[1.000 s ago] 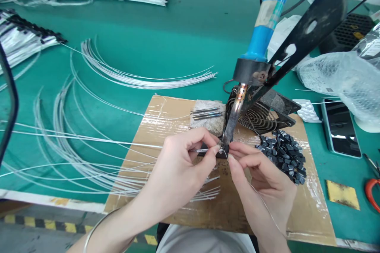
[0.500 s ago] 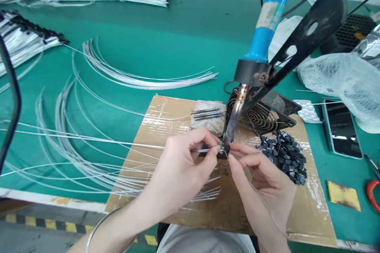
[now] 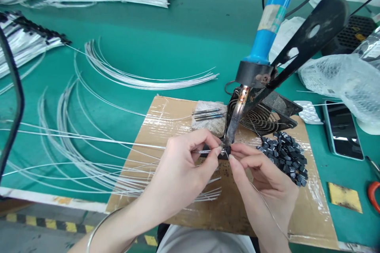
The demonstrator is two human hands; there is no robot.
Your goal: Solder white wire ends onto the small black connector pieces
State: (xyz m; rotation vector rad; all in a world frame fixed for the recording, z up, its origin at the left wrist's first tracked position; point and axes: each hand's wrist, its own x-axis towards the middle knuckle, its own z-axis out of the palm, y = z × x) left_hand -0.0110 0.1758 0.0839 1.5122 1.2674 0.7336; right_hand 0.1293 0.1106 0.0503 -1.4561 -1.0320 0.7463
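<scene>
My left hand (image 3: 185, 170) is closed in a pinch on thin white wires (image 3: 148, 146), which run off to the left. Between its fingertips and my other hand sits a small black piece (image 3: 227, 151), partly hidden. My right hand (image 3: 264, 187) pinches a strand of solder wire (image 3: 268, 207) that trails down across the palm to the wrist. The solder's end meets the wire ends just under the tip of a blue soldering iron (image 3: 264, 43), held in a black metal stand (image 3: 314, 35). The exact contact there is too small to make out.
Cardboard (image 3: 154, 114) lies beneath my hands. A pile of small black connectors (image 3: 286, 160) is right of my right hand, behind it a black fan (image 3: 258, 114). Loose white wires (image 3: 68, 134) spread left. A phone (image 3: 342, 130) and a yellow sponge (image 3: 344, 197) lie right.
The whole view has shifted very slightly. Both hands keep their pinches near the iron's tip, with no other clear movement.
</scene>
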